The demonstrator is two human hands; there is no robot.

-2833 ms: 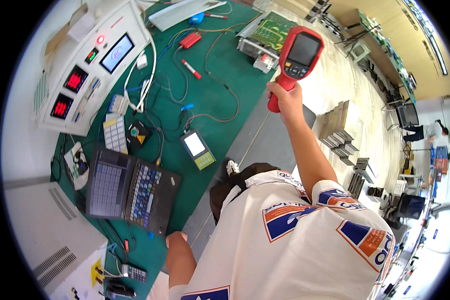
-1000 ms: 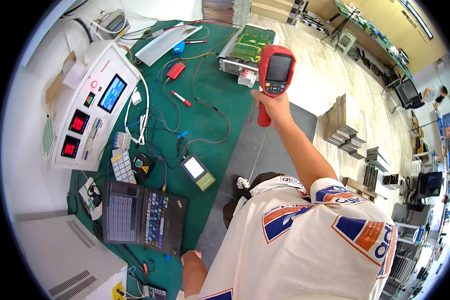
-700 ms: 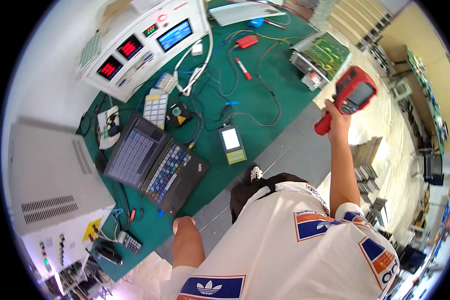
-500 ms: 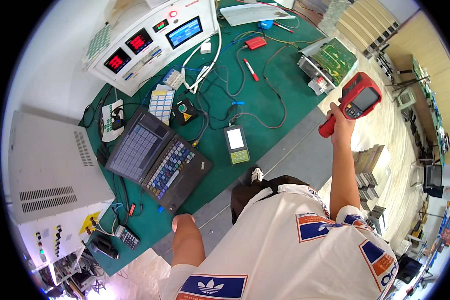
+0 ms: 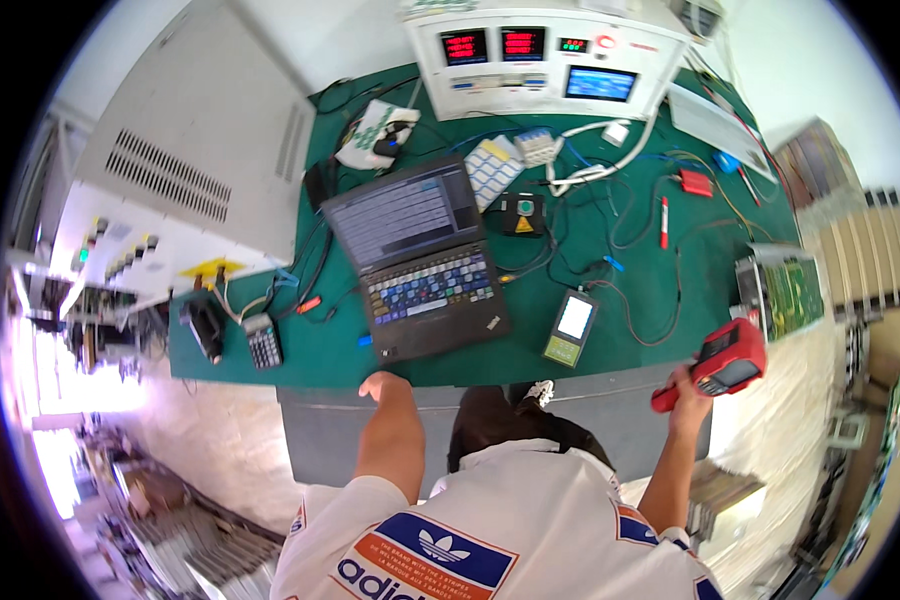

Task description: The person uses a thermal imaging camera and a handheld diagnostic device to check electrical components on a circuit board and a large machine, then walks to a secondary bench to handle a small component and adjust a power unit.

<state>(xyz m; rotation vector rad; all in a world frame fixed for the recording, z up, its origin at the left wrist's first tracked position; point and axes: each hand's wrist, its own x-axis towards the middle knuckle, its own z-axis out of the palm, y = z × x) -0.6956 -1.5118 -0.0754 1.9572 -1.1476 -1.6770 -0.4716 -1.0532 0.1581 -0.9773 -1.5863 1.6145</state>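
Note:
My right hand [image 5: 688,398] is closed round the grip of a red-and-black handheld thermal camera [image 5: 732,362], its screen tilted up. It is off the table's right front edge, close to a metal-framed green circuit board [image 5: 792,292]. My left hand [image 5: 383,384] is at the front edge of the table, just below the corner of an open black laptop [image 5: 432,290]; its fingers are mostly hidden. A handheld meter [image 5: 571,328] with a lit white screen and green keypad lies right of the laptop.
A white instrument cabinet [image 5: 545,85] with red displays stands at the back of the green table [image 5: 440,373]. A large grey cabinet [image 5: 185,130] is at left. A calculator [image 5: 263,343], a red marker [image 5: 664,222], a red box [image 5: 695,183] and loose cables lie about.
My view has turned to the right, so the table now sits level. The thermal camera has come lower and nearer the table's right corner. My left hand remains beside the laptop's corner.

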